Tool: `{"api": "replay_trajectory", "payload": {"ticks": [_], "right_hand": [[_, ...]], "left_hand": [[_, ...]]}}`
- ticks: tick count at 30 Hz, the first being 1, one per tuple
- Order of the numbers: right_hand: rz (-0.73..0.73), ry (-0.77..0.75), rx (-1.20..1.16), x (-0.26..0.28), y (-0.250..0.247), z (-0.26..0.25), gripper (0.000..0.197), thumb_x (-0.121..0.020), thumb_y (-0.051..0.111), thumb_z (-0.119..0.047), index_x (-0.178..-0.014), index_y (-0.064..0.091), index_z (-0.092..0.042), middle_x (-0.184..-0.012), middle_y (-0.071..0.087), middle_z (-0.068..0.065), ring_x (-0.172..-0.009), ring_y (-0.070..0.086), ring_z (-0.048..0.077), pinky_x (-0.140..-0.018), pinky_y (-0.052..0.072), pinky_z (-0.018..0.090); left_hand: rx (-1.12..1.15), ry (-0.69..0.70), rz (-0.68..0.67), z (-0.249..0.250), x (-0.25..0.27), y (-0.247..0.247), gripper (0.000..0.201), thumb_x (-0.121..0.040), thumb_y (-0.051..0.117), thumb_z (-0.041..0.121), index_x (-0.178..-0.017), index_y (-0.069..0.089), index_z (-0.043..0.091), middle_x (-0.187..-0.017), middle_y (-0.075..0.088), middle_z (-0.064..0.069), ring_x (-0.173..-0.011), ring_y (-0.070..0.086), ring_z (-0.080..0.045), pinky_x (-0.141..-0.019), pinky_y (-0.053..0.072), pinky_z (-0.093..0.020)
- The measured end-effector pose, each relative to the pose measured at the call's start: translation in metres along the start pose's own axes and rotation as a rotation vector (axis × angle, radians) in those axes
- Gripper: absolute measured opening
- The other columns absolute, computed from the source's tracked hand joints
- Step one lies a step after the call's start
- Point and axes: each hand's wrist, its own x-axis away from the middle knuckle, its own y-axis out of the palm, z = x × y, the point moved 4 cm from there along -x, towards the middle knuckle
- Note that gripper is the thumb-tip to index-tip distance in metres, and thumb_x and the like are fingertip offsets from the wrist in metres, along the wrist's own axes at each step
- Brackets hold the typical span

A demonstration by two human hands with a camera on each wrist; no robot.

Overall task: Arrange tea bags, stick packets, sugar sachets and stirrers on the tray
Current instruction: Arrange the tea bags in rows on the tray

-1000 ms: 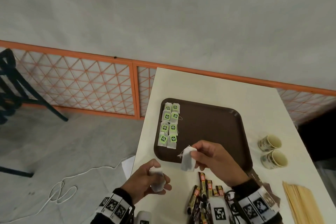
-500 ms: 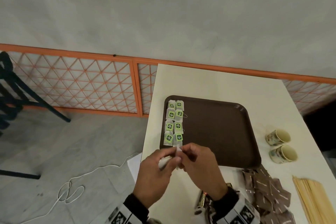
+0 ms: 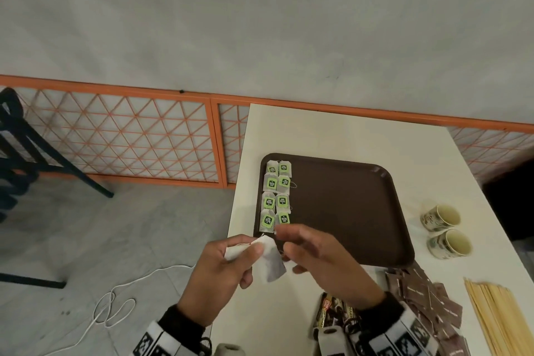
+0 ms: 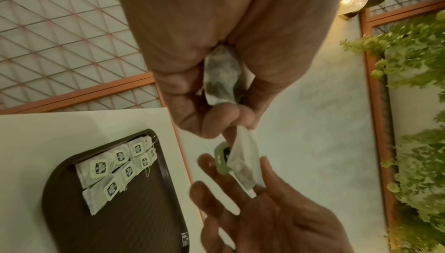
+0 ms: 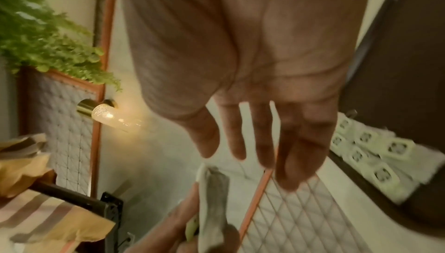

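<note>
Eight tea bags (image 3: 276, 196) lie in two neat rows on the left side of the brown tray (image 3: 346, 211). The left hand (image 3: 222, 266) pinches two more tea bags (image 3: 267, 261) just in front of the tray's near left corner. The right hand (image 3: 323, 261) is beside them with loose, spread fingers, holding nothing. The stick packets (image 3: 332, 309), sugar sachets (image 3: 427, 298) and stirrers (image 3: 497, 318) lie on the table (image 3: 332, 130), near and to the right. Most of the job is left, I think.

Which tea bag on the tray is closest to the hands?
The tea bag at the near end of the right column: it lies just beyond the right hand's fingertips. The other seven sit beside it or farther up the tray.
</note>
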Motion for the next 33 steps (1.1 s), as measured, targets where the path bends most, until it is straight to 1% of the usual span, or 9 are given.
{"api": "replay_trajectory", "payload": {"ticks": [4,8,11,13,16,20,23,26,33], "right_hand": [[-0.193,0.014,-0.188,0.004,0.018,0.000,0.027,-0.103,0.047,-0.019,-0.125,0.062,-0.014,-0.107,0.069,0.006,-0.090,0.067,0.019,-0.076,0.053,0.035],[-0.296,0.094,-0.552,0.003,0.034,0.000,0.037,-0.098,0.045,-0.003,-0.131,0.059,-0.015,-0.119,0.061,0.020,-0.100,0.062,0.030,-0.080,0.054,0.038],[-0.394,0.073,-0.670,0.002,0.041,-0.001,0.038,-0.092,0.045,-0.002,-0.129,0.056,-0.001,-0.105,0.062,0.021,-0.086,0.064,0.031,-0.070,0.053,0.030],[-0.353,0.038,-0.628,0.002,0.036,-0.001,0.024,-0.095,0.051,-0.006,-0.115,0.061,0.003,-0.092,0.065,0.013,-0.072,0.062,0.020,-0.063,0.050,0.024],[-0.308,-0.013,-0.541,0.004,0.028,-0.003,0.017,-0.096,0.056,-0.014,-0.100,0.066,-0.001,-0.088,0.067,0.008,-0.069,0.060,0.014,-0.062,0.048,0.021],[-0.188,0.026,-0.568,0.004,0.018,0.003,0.028,-0.095,0.058,-0.017,-0.109,0.067,0.004,-0.081,0.062,0.008,-0.069,0.055,0.013,-0.061,0.045,0.023],[-0.072,0.052,-0.516,0.001,0.018,0.006,0.017,-0.093,0.063,-0.012,-0.101,0.068,0.001,-0.073,0.061,0.012,-0.066,0.055,0.016,-0.061,0.046,0.024],[-0.023,0.077,-0.503,-0.002,0.024,0.005,0.002,-0.090,0.065,-0.003,-0.091,0.067,-0.003,-0.077,0.067,0.015,-0.067,0.063,0.020,-0.061,0.052,0.024],[0.042,0.056,-0.302,-0.004,0.024,0.006,0.020,-0.088,0.068,-0.002,-0.106,0.066,-0.010,-0.079,0.071,0.009,-0.065,0.065,0.022,-0.061,0.054,0.027]], "left_hand": [[0.083,-0.023,-0.031,0.010,0.003,-0.005,0.038,-0.075,0.074,0.041,-0.083,0.074,0.004,-0.051,0.041,-0.007,-0.048,0.036,-0.019,-0.051,0.034,-0.026],[0.102,-0.087,-0.157,0.020,0.010,-0.006,0.036,-0.073,0.074,0.039,-0.079,0.073,0.003,-0.051,0.040,-0.009,-0.047,0.033,-0.019,-0.049,0.031,-0.024],[0.026,-0.068,-0.170,0.028,0.015,-0.009,0.037,-0.074,0.073,0.040,-0.081,0.075,0.004,-0.053,0.041,-0.011,-0.047,0.034,-0.019,-0.048,0.031,-0.023],[-0.006,-0.062,-0.140,0.030,0.016,-0.014,0.037,-0.074,0.073,0.041,-0.084,0.076,0.005,-0.054,0.040,-0.011,-0.049,0.032,-0.020,-0.048,0.032,-0.023],[-0.042,-0.062,-0.107,0.031,0.019,-0.021,0.037,-0.075,0.072,0.041,-0.086,0.076,0.006,-0.054,0.041,-0.011,-0.051,0.033,-0.022,-0.049,0.034,-0.025],[-0.213,-0.032,-0.018,0.033,0.020,-0.027,0.018,-0.090,0.070,0.028,-0.084,0.077,0.012,-0.050,0.046,-0.004,-0.050,0.039,-0.021,-0.051,0.035,-0.026],[-0.379,0.018,0.072,0.031,0.018,-0.020,0.015,-0.091,0.066,0.022,-0.081,0.077,0.021,-0.044,0.052,0.006,-0.041,0.043,-0.008,-0.048,0.036,-0.018],[-0.336,0.003,0.117,0.026,0.016,-0.009,0.016,-0.091,0.066,0.023,-0.080,0.077,0.024,-0.043,0.053,0.005,-0.041,0.045,-0.009,-0.048,0.038,-0.018],[-0.254,-0.056,0.117,0.012,0.011,-0.002,0.018,-0.094,0.063,0.021,-0.084,0.077,0.016,-0.044,0.052,-0.002,-0.041,0.043,-0.011,-0.045,0.037,-0.018]]}}
